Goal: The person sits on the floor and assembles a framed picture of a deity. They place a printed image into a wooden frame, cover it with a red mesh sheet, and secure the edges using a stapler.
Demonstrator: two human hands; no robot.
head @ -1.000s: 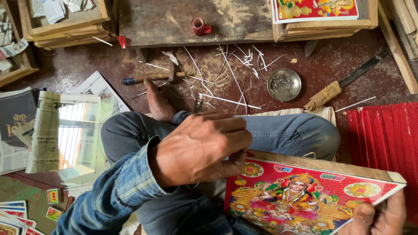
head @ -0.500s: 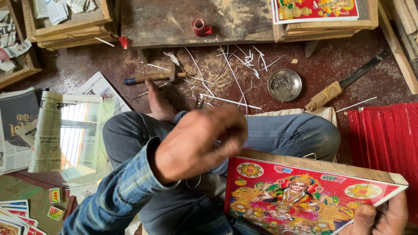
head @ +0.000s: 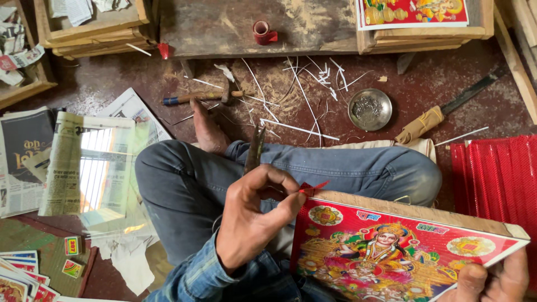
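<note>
Propped on the lap, tilted: framed picture (head: pixel 403 251), bright print in a raw wooden frame. Gripping its lower right corner: right hand (head: pixel 492 279). Closed at the frame's upper left corner: left hand (head: pixel 251 215), clasping small pliers (head: pixel 256 148) and pinching a red strip (head: pixel 313 187). On the floor beyond the knees: round metal dish (head: pixel 370 109), knife (head: pixel 447 112), white slivers (head: pixel 302 92)

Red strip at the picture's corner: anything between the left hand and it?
Nothing visible. The left hand is already at the red strip, fingertips pinching its end at the top-left corner of the picture, with scissors in the same hand. The right hand grips the picture's lower right edge.
</note>
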